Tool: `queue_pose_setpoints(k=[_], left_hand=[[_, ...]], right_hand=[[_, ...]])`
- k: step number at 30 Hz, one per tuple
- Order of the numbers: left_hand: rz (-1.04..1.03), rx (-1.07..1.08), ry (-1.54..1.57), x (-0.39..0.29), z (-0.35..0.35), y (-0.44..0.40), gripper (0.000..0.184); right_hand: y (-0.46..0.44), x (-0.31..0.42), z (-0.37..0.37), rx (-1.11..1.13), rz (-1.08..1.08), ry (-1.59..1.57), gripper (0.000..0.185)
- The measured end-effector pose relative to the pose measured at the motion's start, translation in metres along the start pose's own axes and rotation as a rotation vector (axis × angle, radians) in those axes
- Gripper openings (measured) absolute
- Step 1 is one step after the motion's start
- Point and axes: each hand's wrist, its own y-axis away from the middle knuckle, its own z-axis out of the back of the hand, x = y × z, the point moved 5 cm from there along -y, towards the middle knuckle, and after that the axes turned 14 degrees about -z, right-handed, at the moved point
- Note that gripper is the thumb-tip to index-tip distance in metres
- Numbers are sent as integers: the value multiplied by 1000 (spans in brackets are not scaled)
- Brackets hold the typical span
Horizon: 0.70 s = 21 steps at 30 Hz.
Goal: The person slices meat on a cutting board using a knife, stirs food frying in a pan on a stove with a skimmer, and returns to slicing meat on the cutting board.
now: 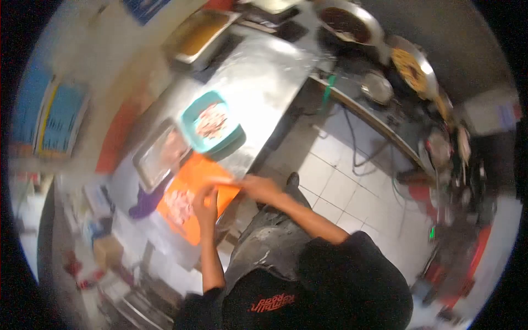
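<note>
An orange cutting board (pixel 226 197) lies at the steel counter's near edge, with a pile of chopped pale pink meat (pixel 179 207) on its left part. My left hand (pixel 205 202) is over the board beside the meat, its fingers bent and blurred, so its grip is unclear. My right hand (pixel 261 190) is closed at the board's right edge around what looks like a knife (pixel 223 181), its blurred blade pointing left close to my left fingertips. Beyond the board stands a turquoise tub (pixel 192 119) holding cut pieces. Left of it, a metal tray (pixel 144 159) holds more pale meat.
The steel counter (pixel 258 71) bears a deep metal pan (pixel 190 41) of brownish liquid at the back. A stove with a dark-filled pan (pixel 345 26) and a pan of yellowish food (pixel 410 69) is at upper right. Tiled floor (pixel 335 187) and a hose show below it.
</note>
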Motion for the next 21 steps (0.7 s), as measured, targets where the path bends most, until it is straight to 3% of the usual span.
queue_pose_setpoints(k=[4, 6, 8, 10, 12, 14, 15, 17, 18, 19, 20, 21], left_hand=[[98, 173, 144, -18, -9, 57, 13], [32, 210, 194, -19, -18, 62, 11], [-7, 246, 196, -35, -25, 51, 12], [-32, 275, 200, -41, -44, 41, 13], [-2, 309, 233, -41, -68, 27, 16], [-74, 378, 204, -66, -94, 1, 17], [-129, 425, 170, -78, -111, -11, 19], [-152, 428, 189, -91, -150, -28, 19], [-149, 420, 198, -99, -171, -38, 20], [-178, 419, 203, -126, -215, -58, 20], [-93, 392, 272, -132, -239, -68, 22], [-10, 363, 345, -137, -267, -79, 24]], right_hand=[[-65, 21, -64, -365, 345, -78, 39], [-58, 23, -46, -385, 298, -149, 36], [-42, 1, -19, -581, 310, -226, 38], [-3, -48, 7, -334, -24, -472, 40], [-5, -148, -29, -678, 39, -496, 43], [58, -238, -10, -436, -292, -992, 41], [83, -298, -19, -649, -201, -901, 37], [150, -400, -13, -679, -651, -705, 36], [183, -454, -23, -957, -508, -595, 38], [262, -504, 8, -1018, -721, -639, 39], [289, -541, 4, -1131, -741, -423, 41], [316, -562, 13, -1157, -822, -409, 42]])
